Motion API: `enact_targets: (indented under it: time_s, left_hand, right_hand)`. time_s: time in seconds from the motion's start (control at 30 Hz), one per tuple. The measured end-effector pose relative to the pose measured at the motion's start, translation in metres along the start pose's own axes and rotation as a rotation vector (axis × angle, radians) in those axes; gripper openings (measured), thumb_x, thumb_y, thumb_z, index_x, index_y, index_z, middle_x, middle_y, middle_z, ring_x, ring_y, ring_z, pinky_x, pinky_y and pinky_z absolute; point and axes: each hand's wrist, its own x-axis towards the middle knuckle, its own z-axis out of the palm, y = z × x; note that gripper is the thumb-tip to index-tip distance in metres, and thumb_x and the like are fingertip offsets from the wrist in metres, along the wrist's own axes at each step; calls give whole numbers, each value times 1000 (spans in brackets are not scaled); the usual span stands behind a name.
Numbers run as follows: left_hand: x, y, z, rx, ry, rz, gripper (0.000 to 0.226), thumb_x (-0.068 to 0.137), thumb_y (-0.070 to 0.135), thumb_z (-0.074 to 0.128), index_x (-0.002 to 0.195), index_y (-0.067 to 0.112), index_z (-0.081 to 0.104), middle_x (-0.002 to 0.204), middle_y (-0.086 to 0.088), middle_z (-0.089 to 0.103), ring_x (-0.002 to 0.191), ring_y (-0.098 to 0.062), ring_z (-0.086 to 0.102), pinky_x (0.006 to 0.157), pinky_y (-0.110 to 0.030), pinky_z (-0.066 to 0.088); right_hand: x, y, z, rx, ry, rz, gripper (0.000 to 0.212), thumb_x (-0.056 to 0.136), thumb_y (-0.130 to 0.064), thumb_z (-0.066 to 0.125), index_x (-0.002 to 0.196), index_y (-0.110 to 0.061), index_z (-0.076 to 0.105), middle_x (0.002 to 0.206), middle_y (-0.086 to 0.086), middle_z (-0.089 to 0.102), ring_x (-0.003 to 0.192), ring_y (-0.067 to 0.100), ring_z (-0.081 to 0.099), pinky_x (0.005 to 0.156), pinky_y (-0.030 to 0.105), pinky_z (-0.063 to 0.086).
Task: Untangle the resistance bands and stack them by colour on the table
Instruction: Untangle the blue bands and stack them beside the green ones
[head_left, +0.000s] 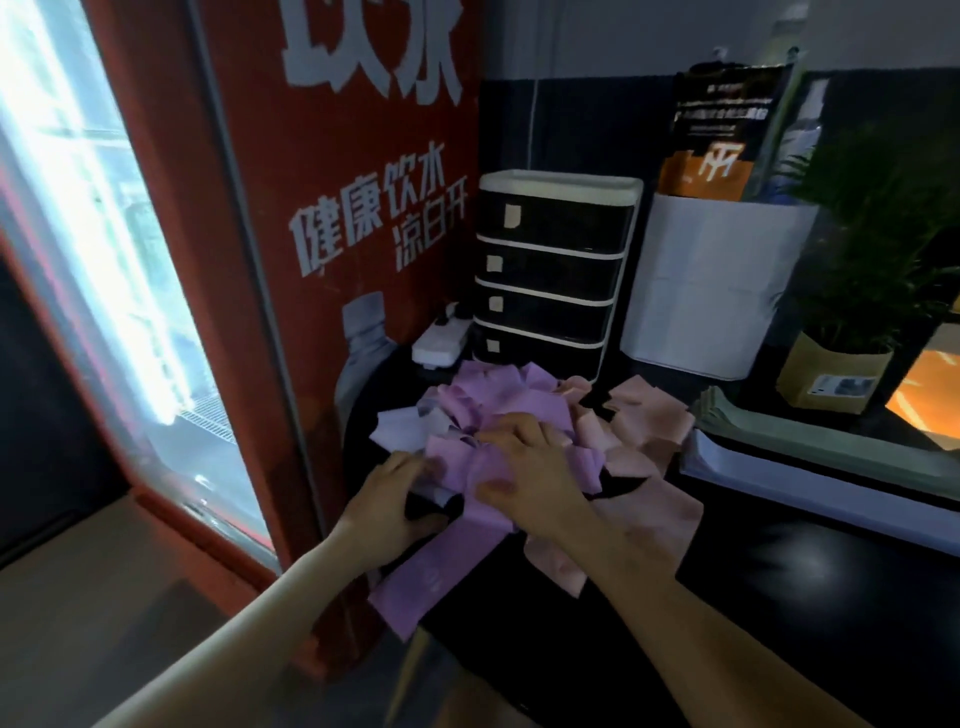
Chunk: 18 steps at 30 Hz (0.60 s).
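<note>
Right hand (524, 467) flat atop purple bands (483, 415); left hand (389, 493) grips pile's near-left edge.

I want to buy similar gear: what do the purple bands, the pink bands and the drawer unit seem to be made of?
Purple bands: thin matte latex or rubber sheet, judging by soft folds without shine. Pink bands: seemingly the same, creased flat and limp. Drawer unit: probably plastic, with dark, slightly glossy fronts in a smooth white frame.

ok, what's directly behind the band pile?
Behind the band pile: a black drawer unit with a white power strip to its left and a white box to its right. The pile hides the unit's foot. Both hands rest on the pile.
</note>
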Motion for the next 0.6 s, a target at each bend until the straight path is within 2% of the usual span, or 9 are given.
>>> enact_targets:
  time_s: [0.07, 0.13, 0.17, 0.2, 0.27, 0.33, 0.4, 0.5, 0.6]
  left_hand:
    - [0, -5, 5, -73, 36, -11, 57, 69, 50, 62, 110, 11, 64, 112, -3, 58, 103, -20, 59, 92, -37, 49]
    - [3, -3, 6, -112, 72, 0, 36, 73, 30, 69, 102, 9, 66, 104, -1, 58, 99, -20, 60, 91, -34, 49]
    - [5, -2, 6, -112, 91, 1, 25, 75, 17, 73, 98, 8, 67, 98, 1, 57, 96, -19, 59, 89, -27, 47]
    - [8, -2, 6, -106, 105, 0, 18, 77, 9, 73, 93, 7, 67, 93, 4, 56, 93, -17, 59, 84, -18, 44]
    - [13, 0, 3, -96, 141, 10, 6, 81, 11, 70, 85, 9, 68, 86, 5, 58, 87, -9, 57, 74, -6, 37]
    - [20, 6, -2, -126, 205, 29, 10, 84, 18, 68, 79, 9, 67, 81, 3, 62, 81, 1, 56, 72, -3, 36]
    - [32, 15, -10, -205, 276, 15, 6, 85, 13, 66, 80, 9, 65, 79, 6, 60, 80, 11, 55, 72, -1, 37]
    - [59, 33, -26, -286, 327, 12, 3, 87, 10, 63, 85, 8, 63, 83, 1, 59, 75, 1, 56, 69, -2, 38]
    - [86, 51, -39, -309, 345, 59, 10, 89, 14, 60, 86, 5, 63, 86, -9, 62, 78, -14, 56, 68, -6, 39]
  right_hand:
    - [-1, -1, 5, -61, -70, -5, 80, 63, -58, 53, 137, -29, 43, 141, 0, 31, 127, 26, 28, 102, 28, 18]
    - [-1, 1, 9, -198, -138, 6, 77, 72, -50, 66, 141, -34, 35, 148, -2, 19, 132, 26, 19, 110, 35, 14]
    - [-1, 2, 8, -241, -144, 12, 74, 75, -47, 67, 140, -34, 36, 149, -2, 18, 133, 26, 18, 111, 38, 14]
    - [0, 4, 9, -259, -147, 16, 68, 77, -46, 66, 139, -32, 39, 148, -2, 21, 132, 26, 20, 111, 39, 15]
    - [5, 10, 9, -240, -147, 2, 52, 82, -41, 61, 131, -25, 52, 141, 2, 34, 127, 28, 32, 105, 38, 25]
    - [13, 14, 4, -214, -156, -14, 35, 86, -30, 54, 118, -18, 61, 127, 4, 47, 117, 28, 47, 96, 35, 37]
    - [24, 17, -10, -181, -90, 26, 23, 91, -19, 51, 109, -12, 63, 116, 7, 54, 108, 26, 53, 87, 30, 40]
    - [43, 26, -35, -89, 33, 43, 21, 92, -10, 49, 101, -1, 66, 105, 13, 60, 94, 22, 57, 78, 27, 39]
    - [63, 43, -62, 14, 175, 120, 16, 91, -12, 55, 89, -1, 66, 92, 11, 62, 78, 20, 56, 70, 27, 41]
